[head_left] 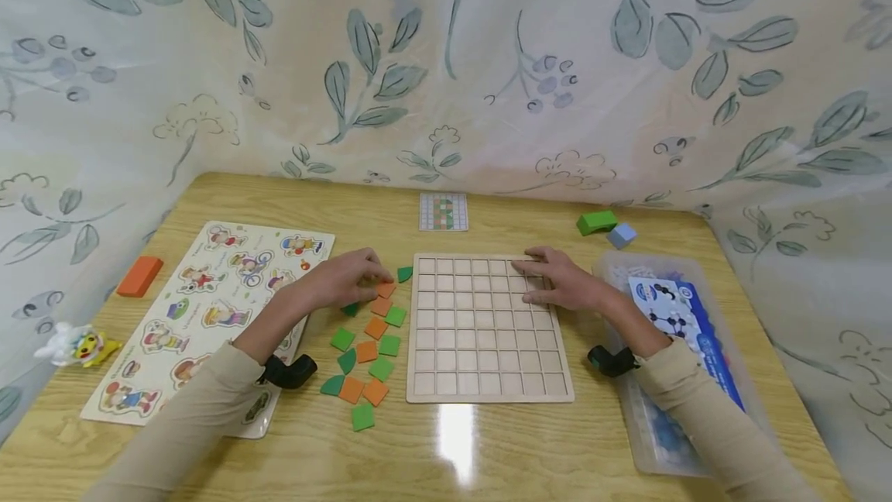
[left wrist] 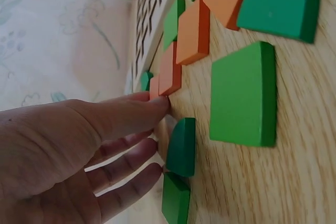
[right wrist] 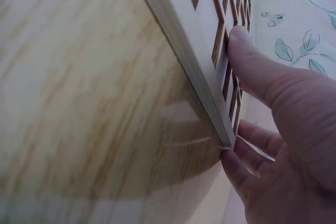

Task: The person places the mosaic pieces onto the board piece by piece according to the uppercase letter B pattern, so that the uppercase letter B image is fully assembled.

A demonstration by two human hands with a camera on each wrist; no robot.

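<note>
My left hand [head_left: 346, 279] is at the top of a loose group of flat wooden tiles, its thumb and forefinger pinching a small orange square tile [head_left: 385, 290]. In the left wrist view, the other fingers of that left hand [left wrist: 89, 150] are spread, near a dark green rounded tile [left wrist: 181, 148]. A pale wooden grid board [head_left: 488, 331] lies to the right of the tiles, its squares bare. My right hand [head_left: 560, 281] rests on the board's upper right corner with fingers extended. The right wrist view shows the thumb of this right hand [right wrist: 294, 108] on the grid, fingers by the edge.
A small pattern card [head_left: 444, 212] lies behind the board. Left is a picture puzzle board [head_left: 188, 308], with an orange block [head_left: 140, 277] and toy figure [head_left: 87, 347] beyond. Right stand a clear plastic box [head_left: 627, 409], a green block [head_left: 596, 222] and a blue block [head_left: 622, 235].
</note>
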